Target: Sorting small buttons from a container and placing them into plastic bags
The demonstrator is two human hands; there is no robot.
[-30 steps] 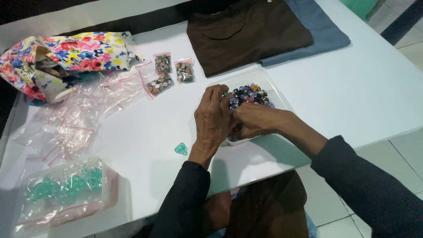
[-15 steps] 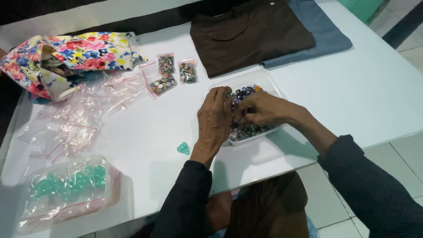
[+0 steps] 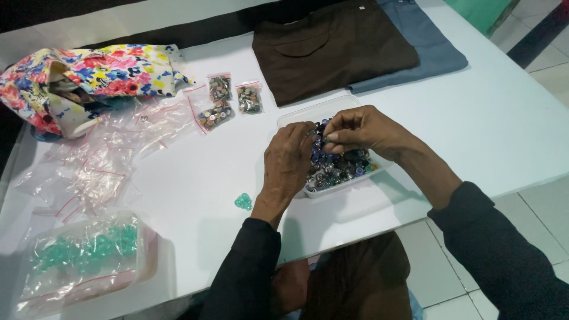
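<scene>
I keep my left hand [image 3: 288,163] curled over the clear tray [image 3: 296,117] of mixed buttons [image 3: 335,166] at the table's [image 3: 504,118] near edge to steady it, while my right hand [image 3: 361,130] pinches its fingertips together on one small button above the pile

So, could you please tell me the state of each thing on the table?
Clear tray: open, holding buttons.
Three small zip bags: filled with buttons.
Floral pouch: open.
Brown shirt: folded.
Left hand: over tray.
Right hand: pinching a button.
</scene>
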